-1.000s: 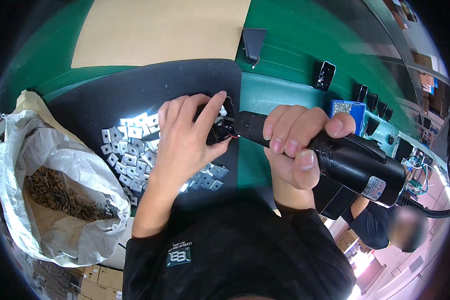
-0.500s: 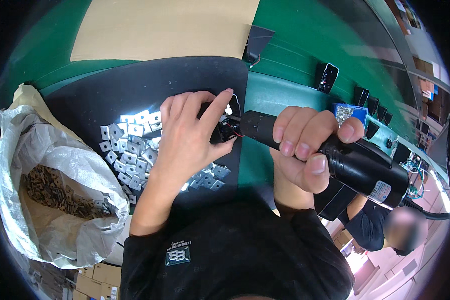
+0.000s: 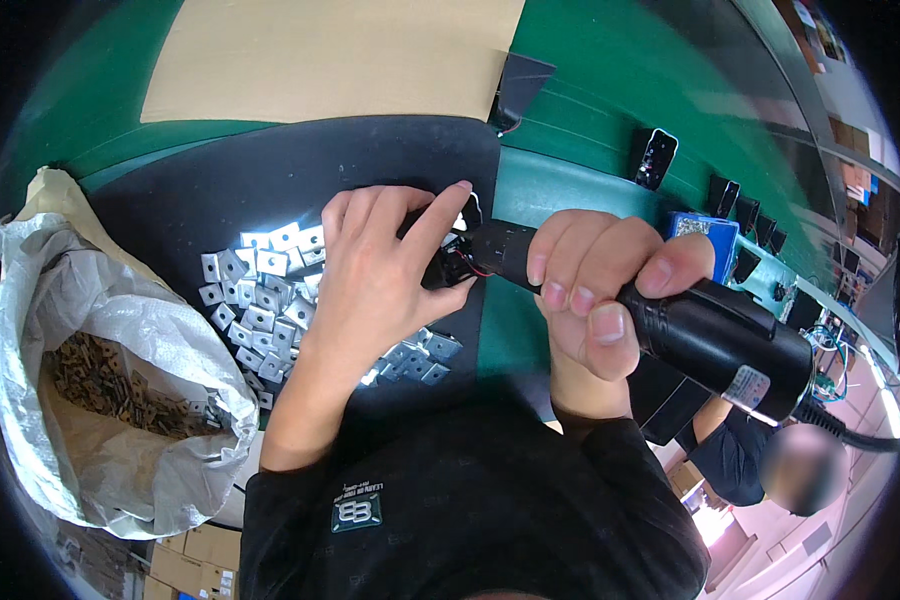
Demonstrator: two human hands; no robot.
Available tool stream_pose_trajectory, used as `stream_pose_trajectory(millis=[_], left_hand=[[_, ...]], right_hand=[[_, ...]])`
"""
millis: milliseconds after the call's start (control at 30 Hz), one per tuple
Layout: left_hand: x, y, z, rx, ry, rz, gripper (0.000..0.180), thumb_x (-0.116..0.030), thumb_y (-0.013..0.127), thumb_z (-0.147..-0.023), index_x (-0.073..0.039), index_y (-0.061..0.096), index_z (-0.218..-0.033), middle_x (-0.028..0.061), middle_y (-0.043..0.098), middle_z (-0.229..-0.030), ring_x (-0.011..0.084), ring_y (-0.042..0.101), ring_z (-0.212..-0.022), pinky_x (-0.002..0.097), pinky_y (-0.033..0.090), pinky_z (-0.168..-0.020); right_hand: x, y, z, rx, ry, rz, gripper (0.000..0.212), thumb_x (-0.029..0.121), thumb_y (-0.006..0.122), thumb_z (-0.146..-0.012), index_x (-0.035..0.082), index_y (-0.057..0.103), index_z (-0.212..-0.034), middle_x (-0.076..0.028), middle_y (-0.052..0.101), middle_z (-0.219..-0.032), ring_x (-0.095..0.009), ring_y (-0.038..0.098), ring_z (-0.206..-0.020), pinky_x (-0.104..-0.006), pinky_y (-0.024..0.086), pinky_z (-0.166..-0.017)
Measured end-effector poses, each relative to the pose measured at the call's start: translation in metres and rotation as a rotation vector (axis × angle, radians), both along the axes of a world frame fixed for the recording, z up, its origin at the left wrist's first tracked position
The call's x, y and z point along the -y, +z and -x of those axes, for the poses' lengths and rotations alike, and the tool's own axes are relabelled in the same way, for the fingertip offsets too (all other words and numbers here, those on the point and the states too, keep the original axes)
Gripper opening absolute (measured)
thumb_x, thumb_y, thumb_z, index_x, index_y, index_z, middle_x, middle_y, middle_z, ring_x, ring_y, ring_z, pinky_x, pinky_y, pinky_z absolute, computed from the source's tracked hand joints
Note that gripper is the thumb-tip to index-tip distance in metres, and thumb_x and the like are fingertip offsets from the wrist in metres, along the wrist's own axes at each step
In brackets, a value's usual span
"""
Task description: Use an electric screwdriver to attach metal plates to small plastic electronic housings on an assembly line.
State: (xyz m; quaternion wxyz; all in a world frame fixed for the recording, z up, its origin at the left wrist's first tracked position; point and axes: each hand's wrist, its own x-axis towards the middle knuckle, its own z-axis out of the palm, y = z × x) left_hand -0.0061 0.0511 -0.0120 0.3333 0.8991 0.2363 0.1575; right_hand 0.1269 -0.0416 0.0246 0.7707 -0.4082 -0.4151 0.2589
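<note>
My left hand [image 3: 375,255] grips a small black housing [image 3: 457,262] with a red wire showing at its right side. Its palm and fingers hide most of the part. Wrapped in my right hand [image 3: 600,285] is a black corded electric screwdriver [image 3: 725,340], held nearly level and pointing left. The tool's nose meets the right side of the housing; the exact contact spot is hidden. Beneath and left of my left hand, many square metal plates [image 3: 260,300] with holes lie heaped on a black mat [image 3: 190,180].
A white woven sack [image 3: 150,340] of small metal parts stands at the left. Cardboard [image 3: 320,60] lies at the back. On the green bench [image 3: 580,100], black housings [image 3: 655,158] and a blue box [image 3: 710,228] of small bits sit to the right. Another person [image 3: 735,460] is at lower right.
The screwdriver and my right hand have shifted slightly left, bringing the tool's nose closer in against the housing. My left hand has stayed almost still.
</note>
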Motion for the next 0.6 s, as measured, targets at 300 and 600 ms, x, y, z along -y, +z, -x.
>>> stream_pose_trajectory(millis=[300, 600], left_hand=[[-0.008, 0.011, -0.002, -0.029, -0.045, -0.043, 0.066, -0.027, 0.077, -0.054, -0.008, 0.057, -0.113, 0.0077, 0.054, -0.093, 0.0244, 0.05, -0.09, 0.0387, 0.035, -0.084], [-0.092, 0.022, -0.074, 0.301, 0.193, -0.068, 0.07, -0.013, 0.071, -0.064, -0.002, 0.038, -0.126, 0.0209, 0.044, -0.114, 0.0379, 0.049, -0.104, 0.0404, 0.044, -0.088]], right_hand=[[0.004, 0.007, -0.002, -0.267, -0.176, -0.079, 0.04, 0.011, 0.068, -0.075, 0.015, 0.038, -0.101, 0.001, 0.045, -0.058, -0.013, 0.048, -0.052, -0.0289, 0.041, -0.051], [0.066, 0.011, -0.04, -0.233, -0.275, -0.223, 0.038, 0.012, 0.057, -0.08, 0.003, 0.041, -0.113, 0.0, 0.035, -0.066, -0.009, 0.037, -0.057, -0.0239, 0.031, -0.056]])
